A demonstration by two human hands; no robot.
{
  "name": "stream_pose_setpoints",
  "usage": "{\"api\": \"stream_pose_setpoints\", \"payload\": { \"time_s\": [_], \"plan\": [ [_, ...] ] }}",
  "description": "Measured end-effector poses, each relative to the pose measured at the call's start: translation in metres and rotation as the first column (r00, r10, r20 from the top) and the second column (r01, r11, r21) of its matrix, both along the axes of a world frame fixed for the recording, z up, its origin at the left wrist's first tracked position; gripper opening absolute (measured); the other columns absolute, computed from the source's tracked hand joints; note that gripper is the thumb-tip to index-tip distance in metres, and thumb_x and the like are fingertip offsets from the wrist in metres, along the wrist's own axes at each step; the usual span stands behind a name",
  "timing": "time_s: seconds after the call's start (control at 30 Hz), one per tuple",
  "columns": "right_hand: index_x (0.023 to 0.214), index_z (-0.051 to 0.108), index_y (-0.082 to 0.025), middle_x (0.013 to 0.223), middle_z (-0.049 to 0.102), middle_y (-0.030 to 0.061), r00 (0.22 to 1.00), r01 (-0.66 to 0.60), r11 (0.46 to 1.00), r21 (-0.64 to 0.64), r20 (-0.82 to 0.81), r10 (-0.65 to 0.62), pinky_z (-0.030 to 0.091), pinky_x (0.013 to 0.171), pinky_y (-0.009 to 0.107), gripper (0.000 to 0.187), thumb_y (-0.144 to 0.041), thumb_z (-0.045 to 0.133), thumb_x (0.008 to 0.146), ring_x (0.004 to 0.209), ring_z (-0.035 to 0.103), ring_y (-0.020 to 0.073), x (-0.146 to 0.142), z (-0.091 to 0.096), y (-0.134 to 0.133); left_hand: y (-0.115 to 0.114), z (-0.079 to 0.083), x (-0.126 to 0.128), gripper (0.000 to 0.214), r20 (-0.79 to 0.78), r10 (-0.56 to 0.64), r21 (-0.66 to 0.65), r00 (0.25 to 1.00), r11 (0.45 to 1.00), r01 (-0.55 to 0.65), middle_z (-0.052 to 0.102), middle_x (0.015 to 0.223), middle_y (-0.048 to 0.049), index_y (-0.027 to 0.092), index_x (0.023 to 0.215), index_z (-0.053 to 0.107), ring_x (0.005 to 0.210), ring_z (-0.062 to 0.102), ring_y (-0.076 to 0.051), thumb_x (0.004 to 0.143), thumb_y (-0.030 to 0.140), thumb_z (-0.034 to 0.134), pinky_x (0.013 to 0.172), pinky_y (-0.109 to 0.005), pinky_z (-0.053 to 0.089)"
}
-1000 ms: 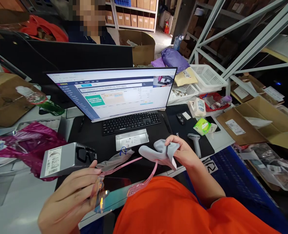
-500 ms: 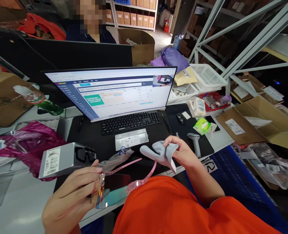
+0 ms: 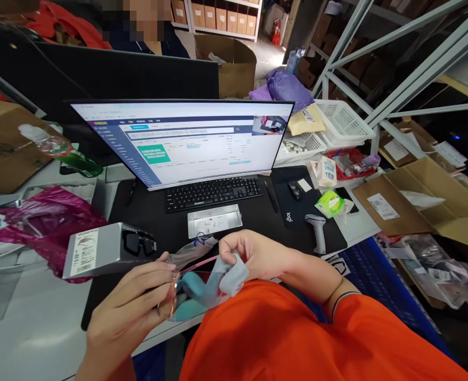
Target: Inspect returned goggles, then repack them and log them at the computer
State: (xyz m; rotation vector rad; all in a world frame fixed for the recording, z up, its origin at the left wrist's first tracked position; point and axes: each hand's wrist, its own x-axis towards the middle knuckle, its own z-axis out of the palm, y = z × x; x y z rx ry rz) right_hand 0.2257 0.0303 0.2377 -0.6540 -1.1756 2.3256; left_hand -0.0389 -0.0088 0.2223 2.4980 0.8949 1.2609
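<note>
My left hand (image 3: 132,301) is closed on one end of a pair of sunglasses (image 3: 184,312) with pink temples and a tinted, mirrored lens, held near my body. Pinched in my right hand (image 3: 253,254) is a light grey-blue cleaning cloth (image 3: 234,276), which hangs at the inner side of the glasses and covers part of them. Whether the cloth touches the lens I cannot tell. Just beyond lies a clear plastic sleeve (image 3: 192,255) with a blue tie. A silver eyewear box (image 3: 109,250) stands beyond my left hand, and an open silver tray (image 3: 214,221) lies before the keyboard.
A monitor (image 3: 190,143) stands behind a black keyboard (image 3: 213,193). To the right are a mouse (image 3: 295,190), a barcode scanner (image 3: 316,232) and an open cardboard box (image 3: 420,201). Left lie a magenta plastic bag (image 3: 55,227) and a bottle (image 3: 61,151). A person (image 3: 146,42) sits opposite.
My right hand has moved left and toward the glasses, bringing the cloth in behind the lens. My left hand has shifted slightly right, still holding the glasses. The view has tilted slightly down.
</note>
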Motion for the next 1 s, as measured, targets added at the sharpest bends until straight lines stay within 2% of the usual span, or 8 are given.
{"api": "stream_pose_setpoints", "payload": {
  "time_s": [0.1, 0.27, 0.33, 0.43, 0.57, 0.73, 0.87, 1.0],
  "plan": [
    [0.065, 0.048, -0.019, 0.059, 0.062, -0.0062, 0.993, 0.112, 0.994, -0.015, 0.049, -0.111, 0.048, 0.052, 0.019, 0.059, -0.034, 0.1, 0.042, 0.054, 0.062, 0.0104, -0.004, -0.001, -0.001, -0.004, -0.002, -0.003, 0.013, 0.042, 0.095, -0.028, 0.995, 0.995, -0.094, 0.071, 0.092, 0.0009, 0.021, 0.085, 0.067, 0.091, 0.07, -0.014, 0.084, 0.008, 0.068, 0.102, -0.038, 0.062],
    [0.058, 0.048, -0.018, 0.058, 0.066, -0.0019, 0.968, 0.246, 0.969, -0.017, 0.048, -0.245, 0.051, 0.049, 0.021, 0.058, -0.032, 0.1, 0.035, 0.052, 0.065, 0.0137, -0.006, -0.004, 0.003, -0.004, -0.01, -0.01, 0.018, 0.034, 0.072, 0.016, 0.997, 0.997, -0.073, 0.073, 0.096, 0.001, 0.021, 0.089, 0.07, 0.091, 0.071, -0.016, 0.077, 0.009, 0.077, 0.099, -0.042, 0.063],
    [0.056, 0.047, -0.018, 0.054, 0.063, -0.0031, 0.945, 0.324, 0.946, 0.01, 0.045, -0.325, 0.049, 0.047, 0.02, 0.058, -0.03, 0.1, 0.035, 0.049, 0.063, 0.0124, -0.007, -0.006, 0.005, -0.003, -0.014, -0.008, 0.018, 0.06, 0.13, 0.037, 0.99, 0.991, -0.132, 0.073, 0.098, 0.0003, 0.02, 0.089, 0.07, 0.091, 0.071, -0.016, 0.077, 0.009, 0.077, 0.099, -0.043, 0.064],
    [0.054, 0.046, -0.018, 0.049, 0.058, -0.0063, 0.884, 0.463, 0.885, 0.056, 0.049, -0.466, 0.045, 0.044, 0.018, 0.057, -0.027, 0.099, 0.035, 0.045, 0.058, 0.0098, -0.01, -0.008, 0.008, -0.001, -0.016, 0.002, 0.022, 0.116, 0.238, 0.068, 0.964, 0.967, -0.247, 0.073, 0.1, -0.0004, 0.018, 0.09, 0.07, 0.091, 0.072, -0.017, 0.075, 0.005, 0.079, 0.096, -0.048, 0.065],
    [0.055, 0.045, -0.019, 0.051, 0.057, -0.0073, 0.834, 0.547, 0.831, 0.103, 0.023, -0.551, 0.045, 0.046, 0.018, 0.053, -0.025, 0.096, 0.038, 0.046, 0.056, 0.009, -0.01, -0.008, 0.017, 0.004, -0.016, 0.013, 0.034, 0.11, 0.204, 0.2, 0.973, 0.954, -0.223, 0.072, 0.098, -0.0008, 0.014, 0.086, 0.068, 0.093, 0.072, -0.02, 0.062, -0.004, 0.085, 0.095, -0.049, 0.065],
    [0.058, 0.042, -0.021, 0.049, 0.053, -0.0093, 0.713, 0.688, 0.702, 0.186, 0.007, -0.701, 0.044, 0.046, 0.018, 0.052, -0.026, 0.092, 0.045, 0.044, 0.052, 0.0076, 0.009, -0.004, 0.032, 0.001, -0.023, 0.001, 0.028, 0.192, 0.299, 0.116, 0.935, 0.939, -0.324, 0.071, 0.091, -0.0019, 0.019, 0.079, 0.067, 0.087, 0.071, -0.022, 0.065, 0.001, 0.084, 0.093, -0.053, 0.064],
    [0.061, 0.043, -0.021, 0.053, 0.057, -0.0073, 0.717, 0.68, 0.679, 0.275, -0.057, -0.695, 0.046, 0.047, 0.02, 0.049, -0.029, 0.091, 0.054, 0.047, 0.055, 0.0091, 0.019, -0.005, 0.03, -0.002, -0.028, -0.004, 0.029, 0.2, 0.332, 0.082, 0.922, 0.932, -0.354, 0.07, 0.088, -0.003, 0.019, 0.078, 0.066, 0.086, 0.071, -0.023, 0.064, 0.0, 0.084, 0.092, -0.058, 0.063],
    [0.069, 0.045, -0.022, 0.064, 0.065, -0.0039, 0.592, 0.787, 0.528, 0.319, -0.15, -0.792, 0.048, 0.051, 0.021, 0.046, -0.031, 0.09, 0.062, 0.056, 0.062, 0.0127, 0.032, -0.01, 0.025, -0.001, -0.028, 0.0, 0.025, 0.216, 0.332, 0.128, 0.918, 0.923, -0.364, 0.069, 0.084, -0.0019, 0.019, 0.073, 0.064, 0.086, 0.071, -0.024, 0.067, 0.004, 0.084, 0.09, -0.057, 0.063]
  ]
}}
